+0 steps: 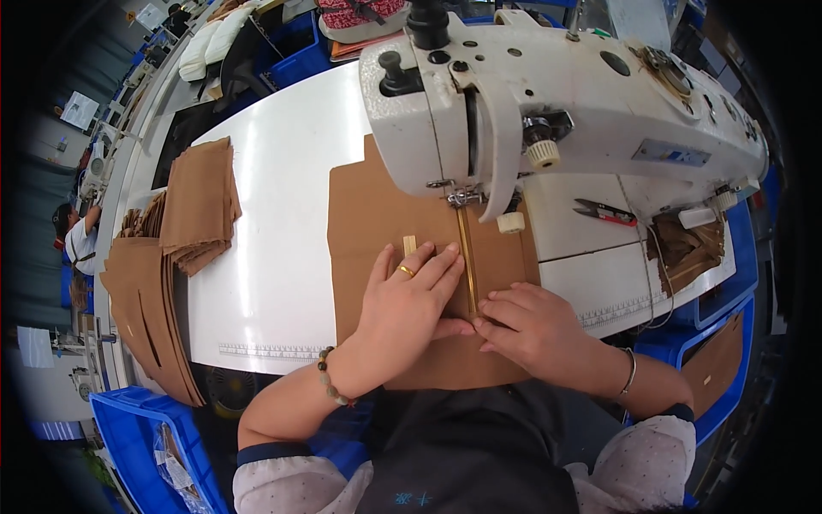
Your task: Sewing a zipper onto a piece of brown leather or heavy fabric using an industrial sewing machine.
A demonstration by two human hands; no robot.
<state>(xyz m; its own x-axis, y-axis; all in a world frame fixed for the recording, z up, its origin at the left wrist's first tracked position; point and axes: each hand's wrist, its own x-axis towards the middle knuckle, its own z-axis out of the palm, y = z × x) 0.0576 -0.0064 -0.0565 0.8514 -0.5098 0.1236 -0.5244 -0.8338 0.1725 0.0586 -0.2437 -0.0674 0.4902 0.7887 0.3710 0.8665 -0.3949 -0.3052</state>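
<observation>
A brown fabric panel (368,206) lies flat on the white sewing table, its far part under the head of the sewing machine (591,111). Down its middle runs a gold-toothed zipper (469,265), which reaches the presser foot (463,199). My left hand (407,295) rests open on the panel, fingers stretched along the zipper's left side and thumb toward its near end. At that near end, my right hand (531,330) has its fingertips and thumb closed on the zipper and fabric edge. A small pale label (409,244) shows beside my left fingers.
Stacked brown fabric pieces (201,206) and slit panels (141,317) lie at the left. Red-and-black thread snips (604,212) sit right of the needle. Blue bins (154,403) stand at the table's lower left and right. Another person (81,244) works far left.
</observation>
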